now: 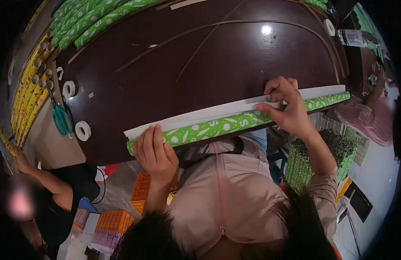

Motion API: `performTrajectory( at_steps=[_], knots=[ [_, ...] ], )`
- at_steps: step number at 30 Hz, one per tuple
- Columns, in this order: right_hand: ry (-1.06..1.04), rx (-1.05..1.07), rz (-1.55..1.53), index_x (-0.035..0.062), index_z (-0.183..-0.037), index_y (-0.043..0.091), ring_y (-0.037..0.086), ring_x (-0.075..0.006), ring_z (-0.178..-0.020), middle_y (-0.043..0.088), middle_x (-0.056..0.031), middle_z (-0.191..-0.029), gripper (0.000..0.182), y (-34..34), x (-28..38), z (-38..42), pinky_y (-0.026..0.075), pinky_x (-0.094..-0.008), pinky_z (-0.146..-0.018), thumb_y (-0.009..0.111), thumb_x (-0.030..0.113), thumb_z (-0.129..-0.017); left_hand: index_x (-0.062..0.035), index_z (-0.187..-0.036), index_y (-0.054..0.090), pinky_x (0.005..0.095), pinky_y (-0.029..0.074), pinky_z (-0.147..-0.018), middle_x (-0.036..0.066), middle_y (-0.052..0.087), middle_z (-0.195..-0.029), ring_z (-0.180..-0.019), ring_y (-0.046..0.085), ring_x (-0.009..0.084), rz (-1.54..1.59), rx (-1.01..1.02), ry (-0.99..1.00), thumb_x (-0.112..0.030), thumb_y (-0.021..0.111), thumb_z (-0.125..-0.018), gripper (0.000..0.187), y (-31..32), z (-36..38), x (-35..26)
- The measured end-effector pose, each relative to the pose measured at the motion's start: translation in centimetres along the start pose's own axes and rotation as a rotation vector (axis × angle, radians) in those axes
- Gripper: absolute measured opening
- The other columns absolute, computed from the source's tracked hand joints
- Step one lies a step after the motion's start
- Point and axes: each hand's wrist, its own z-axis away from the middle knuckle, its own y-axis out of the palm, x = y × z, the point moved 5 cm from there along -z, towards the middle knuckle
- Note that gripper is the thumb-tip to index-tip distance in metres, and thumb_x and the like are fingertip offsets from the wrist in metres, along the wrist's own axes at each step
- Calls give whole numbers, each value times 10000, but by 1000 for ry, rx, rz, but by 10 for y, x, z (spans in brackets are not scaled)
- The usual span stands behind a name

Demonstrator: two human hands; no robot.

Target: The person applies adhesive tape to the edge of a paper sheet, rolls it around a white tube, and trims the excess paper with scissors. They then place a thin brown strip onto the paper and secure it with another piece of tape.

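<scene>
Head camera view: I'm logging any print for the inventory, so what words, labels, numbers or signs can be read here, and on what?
"S": a white letter repeated in the pattern of the green wrapping paper roll under the left hand and right hand.
Green rolls at the table's far edge: pattern too blurred to read.
Yellow rolls: print too small to read.
Tape rolls: no text visible.

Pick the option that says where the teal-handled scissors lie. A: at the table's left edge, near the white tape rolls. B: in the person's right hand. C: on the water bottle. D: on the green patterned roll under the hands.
A: the scissors lie at the left edge of the table, between two white tape rolls, apart from both hands on the green roll.
</scene>
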Motion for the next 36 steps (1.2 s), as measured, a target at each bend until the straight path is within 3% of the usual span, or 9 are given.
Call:
performTrajectory(
  at_steps=[16, 17, 36],
  knots=[
    [25, 1, -26, 90, -971, 569, 391, -192, -873, 579, -3, -748, 310, 6, -1, -2, 327, -320, -854, 775, 79, -740, 14, -1186, 607, 462, 367, -960, 155, 576, -1181, -1083, 532, 319, 26, 17, -16, -149, 378, -1008, 332, -1, 0, -1],
    [-52, -27, -24, 102, -956, 546, 529, -165, -712, 538, -10, -707, 281, 8, -2, -2, 290, -320, -853, 755, 133, -771, 14, -1186, 607, 462, 367, -960, 155, 576, -1181, -1083, 532, 319, 15, 18, -17, -149, 378, -1008, 332, -1, 0, -1],
    [-7, 14, -36, 87, -920, 555, 583, -199, -766, 614, -25, -715, 276, 9, -1, -5, 316, -334, -836, 743, 97, -719, -20, -1184, 611, 462, 397, -955, 133, 573, -1204, -1086, 543, 314, -23, 14, -4, -169, 402, -981, 328, 2, 4, 3]
  ],
)
